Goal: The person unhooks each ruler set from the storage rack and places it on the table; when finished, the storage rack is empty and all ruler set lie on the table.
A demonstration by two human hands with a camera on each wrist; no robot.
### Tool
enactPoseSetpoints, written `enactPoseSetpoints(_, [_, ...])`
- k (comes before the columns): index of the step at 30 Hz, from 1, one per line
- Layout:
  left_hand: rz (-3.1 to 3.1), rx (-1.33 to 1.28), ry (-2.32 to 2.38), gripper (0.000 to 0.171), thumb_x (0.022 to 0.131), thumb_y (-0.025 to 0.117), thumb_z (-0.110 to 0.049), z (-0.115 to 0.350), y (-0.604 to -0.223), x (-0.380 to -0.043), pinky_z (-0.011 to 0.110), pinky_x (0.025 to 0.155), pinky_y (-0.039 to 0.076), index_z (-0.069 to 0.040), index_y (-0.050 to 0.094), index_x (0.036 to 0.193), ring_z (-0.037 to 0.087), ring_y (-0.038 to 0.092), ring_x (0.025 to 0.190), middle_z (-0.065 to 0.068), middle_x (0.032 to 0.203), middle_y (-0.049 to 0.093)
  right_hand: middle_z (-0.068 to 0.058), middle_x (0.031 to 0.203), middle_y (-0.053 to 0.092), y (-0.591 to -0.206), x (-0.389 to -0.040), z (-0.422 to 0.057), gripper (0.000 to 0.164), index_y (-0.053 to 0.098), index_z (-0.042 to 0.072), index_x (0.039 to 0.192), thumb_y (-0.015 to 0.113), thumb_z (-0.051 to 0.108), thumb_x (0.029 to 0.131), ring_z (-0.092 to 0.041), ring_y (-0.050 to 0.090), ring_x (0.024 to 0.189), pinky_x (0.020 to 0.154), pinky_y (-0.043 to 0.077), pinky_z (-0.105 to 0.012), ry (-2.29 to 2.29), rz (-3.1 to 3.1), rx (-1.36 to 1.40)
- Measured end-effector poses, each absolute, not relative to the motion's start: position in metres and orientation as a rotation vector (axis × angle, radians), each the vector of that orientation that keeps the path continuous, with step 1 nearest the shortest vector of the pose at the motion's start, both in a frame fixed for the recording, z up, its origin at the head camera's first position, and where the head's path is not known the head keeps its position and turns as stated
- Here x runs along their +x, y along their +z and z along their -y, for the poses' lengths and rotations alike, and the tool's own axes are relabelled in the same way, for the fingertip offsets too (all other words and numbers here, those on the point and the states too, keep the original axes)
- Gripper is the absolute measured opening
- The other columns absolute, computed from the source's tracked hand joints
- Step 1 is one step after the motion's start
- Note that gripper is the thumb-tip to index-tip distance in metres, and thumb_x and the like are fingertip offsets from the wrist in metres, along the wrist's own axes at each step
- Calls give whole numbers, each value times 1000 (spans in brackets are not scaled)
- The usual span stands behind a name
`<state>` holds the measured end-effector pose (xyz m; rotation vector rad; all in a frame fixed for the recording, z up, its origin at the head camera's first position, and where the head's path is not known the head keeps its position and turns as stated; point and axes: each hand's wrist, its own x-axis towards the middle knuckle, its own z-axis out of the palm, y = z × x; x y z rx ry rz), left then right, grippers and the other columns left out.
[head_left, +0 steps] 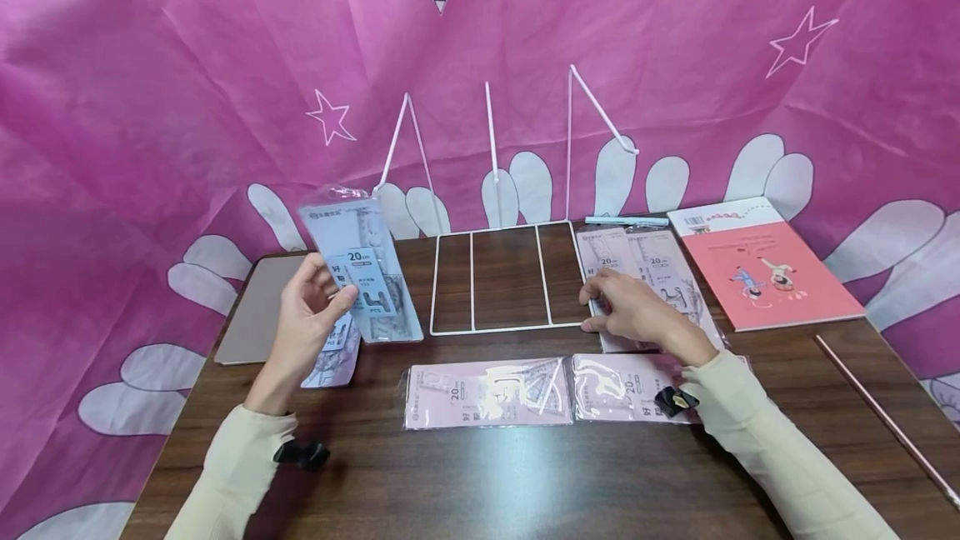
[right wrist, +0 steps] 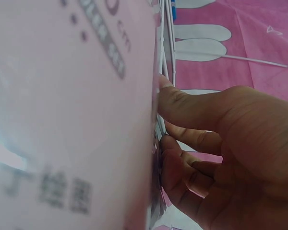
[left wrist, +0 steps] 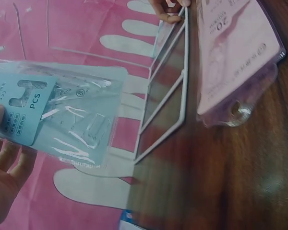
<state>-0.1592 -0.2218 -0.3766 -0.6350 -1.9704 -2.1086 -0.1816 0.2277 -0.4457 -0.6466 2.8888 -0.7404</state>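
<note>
My left hand [head_left: 300,319] holds a blue ruler set [head_left: 386,265] in a clear plastic sleeve, raised upright with the thumb on its front. A white wire rack [head_left: 472,282] lies on the table with its thin uprights against the backdrop. At the rack's front right corner my right hand [head_left: 637,311] pinches the wire between thumb and fingers; the contact is partly hidden. Ruler sets [head_left: 609,247] in plastic sleeves lie under and beyond that hand. Two pink ruler sets [head_left: 438,398] lie end to end in front of the rack.
Another packaged set [head_left: 330,369] lies below the left hand, beside a grey-brown flat board [head_left: 255,311]. On the right are a red-covered book [head_left: 776,273] and a thin copper-coloured rod [head_left: 885,417]. A teal pen-like stick [head_left: 626,222] lies at the back. Pink cloth [head_left: 225,65] hangs behind the table.
</note>
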Motion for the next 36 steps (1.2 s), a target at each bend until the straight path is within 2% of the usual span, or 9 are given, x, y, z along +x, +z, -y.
enactPoseSetpoints(10, [2069, -434, -2193, 42, 94, 58, 22, 237, -408, -169, 21, 81, 57, -6, 51, 125, 11, 70, 100, 0, 115, 72, -5, 101, 62, -447, -183, -228, 30, 71, 11, 102, 91, 21, 81, -24, 57, 85, 84, 52, -54, -735, -2893, -650])
enactPoseSetpoints(22, [2190, -279, -2169, 48, 94, 59, 19, 250, -438, -186, 21, 79, 58, -6, 44, 132, 10, 72, 101, -4, 118, 71, -3, 98, 60, -448, -183, -229, 31, 71, 11, 103, 91, 21, 81, -22, 56, 83, 82, 51, -51, -738, -2900, -650])
enactPoseSetpoints(29, [2213, -232, -2181, 67, 89, 58, 25, 247, -449, -195, 22, 77, 58, -4, 37, 145, 10, 71, 98, -2, 116, 67, -3, 98, 60, -449, -183, -229, 31, 71, 12, 102, 91, 22, 81, -22, 56, 83, 83, 51, -52, -737, -2904, -659])
enactPoseSetpoints(36, [2290, -281, -2111, 94, 84, 57, 29, 245, -457, -202, 23, 78, 58, -5, 15, 161, 12, 68, 103, 9, 124, 57, -3, 99, 61, -449, -184, -228, 31, 71, 12, 102, 92, 21, 80, -22, 56, 84, 82, 51, -51, -738, -2904, -656])
